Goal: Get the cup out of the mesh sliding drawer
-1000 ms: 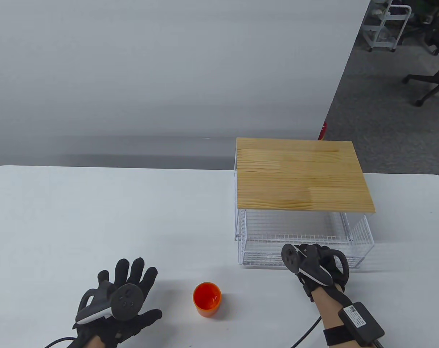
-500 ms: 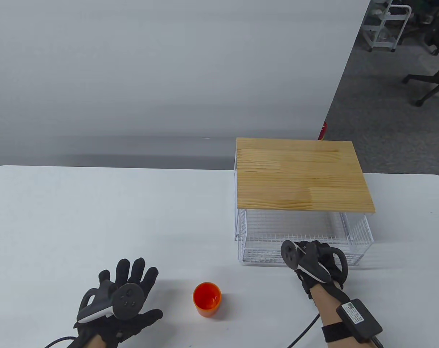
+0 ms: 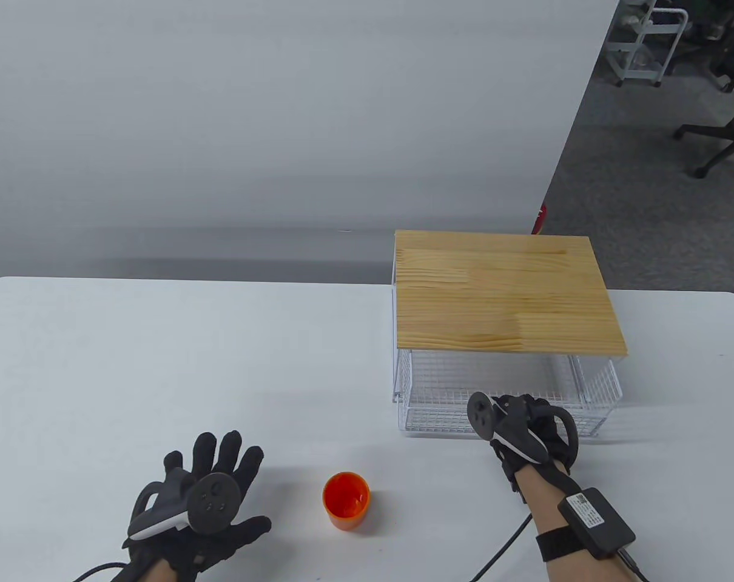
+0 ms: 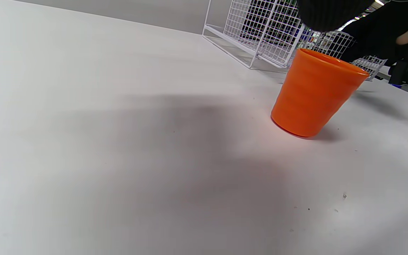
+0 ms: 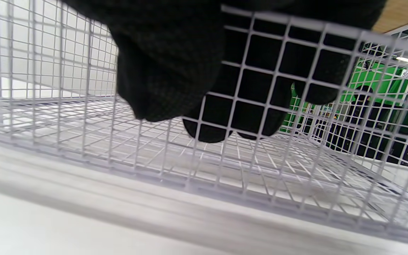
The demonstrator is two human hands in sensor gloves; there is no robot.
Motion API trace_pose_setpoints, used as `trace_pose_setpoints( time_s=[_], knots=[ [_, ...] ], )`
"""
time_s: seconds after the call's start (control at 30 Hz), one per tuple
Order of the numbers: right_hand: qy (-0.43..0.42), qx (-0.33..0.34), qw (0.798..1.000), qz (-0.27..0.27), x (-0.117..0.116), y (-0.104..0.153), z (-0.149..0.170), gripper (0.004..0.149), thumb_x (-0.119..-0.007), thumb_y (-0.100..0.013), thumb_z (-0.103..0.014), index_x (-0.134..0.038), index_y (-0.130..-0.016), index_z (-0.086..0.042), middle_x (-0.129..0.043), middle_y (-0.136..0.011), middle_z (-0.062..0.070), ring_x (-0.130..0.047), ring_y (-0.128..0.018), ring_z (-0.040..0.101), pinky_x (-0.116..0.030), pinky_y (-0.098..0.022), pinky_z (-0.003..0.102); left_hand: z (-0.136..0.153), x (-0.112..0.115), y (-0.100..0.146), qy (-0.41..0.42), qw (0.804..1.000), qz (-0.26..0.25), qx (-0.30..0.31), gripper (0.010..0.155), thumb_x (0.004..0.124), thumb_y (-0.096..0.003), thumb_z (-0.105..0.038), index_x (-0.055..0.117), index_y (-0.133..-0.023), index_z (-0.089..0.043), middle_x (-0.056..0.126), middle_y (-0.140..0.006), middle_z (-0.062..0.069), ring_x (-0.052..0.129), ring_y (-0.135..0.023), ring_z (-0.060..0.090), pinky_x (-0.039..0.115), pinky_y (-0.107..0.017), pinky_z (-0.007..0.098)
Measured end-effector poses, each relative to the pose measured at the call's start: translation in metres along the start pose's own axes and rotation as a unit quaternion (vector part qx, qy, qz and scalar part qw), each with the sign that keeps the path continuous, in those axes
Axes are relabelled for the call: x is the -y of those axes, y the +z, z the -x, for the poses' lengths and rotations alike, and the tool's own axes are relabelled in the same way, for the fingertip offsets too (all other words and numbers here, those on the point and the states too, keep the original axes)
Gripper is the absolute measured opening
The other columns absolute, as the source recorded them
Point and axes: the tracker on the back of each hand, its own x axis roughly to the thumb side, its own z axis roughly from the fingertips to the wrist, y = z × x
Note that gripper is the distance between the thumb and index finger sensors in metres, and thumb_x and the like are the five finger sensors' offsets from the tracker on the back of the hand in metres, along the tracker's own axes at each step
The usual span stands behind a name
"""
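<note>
The orange cup point(image 3: 346, 501) stands upright on the white table point(image 3: 161, 364), outside the drawer; it also shows in the left wrist view point(image 4: 313, 92). The white mesh drawer point(image 3: 440, 421) sticks out a little from under the wooden-topped rack point(image 3: 503, 297). My right hand point(image 3: 525, 427) grips the drawer's front wall: in the right wrist view my fingers point(image 5: 232, 117) curl over the rim inside the mesh point(image 5: 83, 117) and my thumb lies outside it. My left hand point(image 3: 206, 491) rests flat on the table with fingers spread, left of the cup, holding nothing.
The drawer point(image 5: 260, 170) holds nothing that I can see. A cable point(image 3: 506, 548) trails from my right wrist across the table's front edge. Office chairs point(image 3: 719, 139) and a cart stand on the floor beyond the table at the right.
My right hand has moved away from me with the drawer's front wall, and the drawer has slid partly back under the rack. The cup and my left hand have not moved.
</note>
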Motion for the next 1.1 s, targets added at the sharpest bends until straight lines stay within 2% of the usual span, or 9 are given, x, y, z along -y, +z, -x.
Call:
trace_pose_setpoints(
  time_s=[1.1],
  knots=[
    [0.022, -0.034, 0.999, -0.008, 0.004, -0.017, -0.002, 0.03, -0.09, -0.048, -0.025, -0.097, -0.075, -0.037, -0.112, -0.081, -0.003, -0.112, -0.077, 0.032, -0.092, -0.055, 0.064, 0.001, 0.001, 0.0, 0.002, 1.0, -0.001, 0.0, 0.095, 0.055, -0.0557, -0.069, -0.004, -0.11, -0.019, -0.012, -0.111, 0.024, -0.011, -0.096, 0.061, -0.002, -0.052, 0.083]
  ],
)
